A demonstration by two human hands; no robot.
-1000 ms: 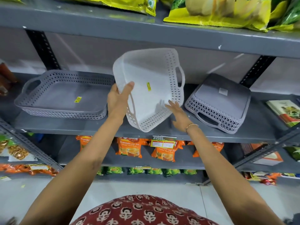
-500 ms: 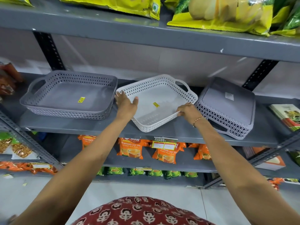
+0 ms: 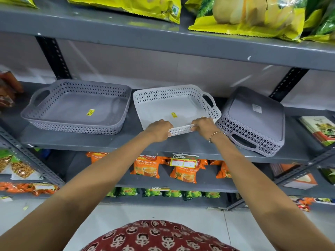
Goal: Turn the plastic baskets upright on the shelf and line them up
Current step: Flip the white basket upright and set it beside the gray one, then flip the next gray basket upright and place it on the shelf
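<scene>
The white basket's (image 3: 176, 109) near wall is partly covered by the left hand (image 3: 159, 130) and right hand (image 3: 204, 126), both closed around its front rim. It sits upright mid-shelf (image 3: 126, 142), perforated sides, a yellow sticker (image 3: 174, 115) inside. Toward the shelf's left end stands an upright grey basket (image 3: 78, 107), apart from it. Touching its right side, another grey basket (image 3: 253, 122) lies upside down near the front edge. Leaf-tea packets (image 3: 146, 167) fill the shelf below.
</scene>
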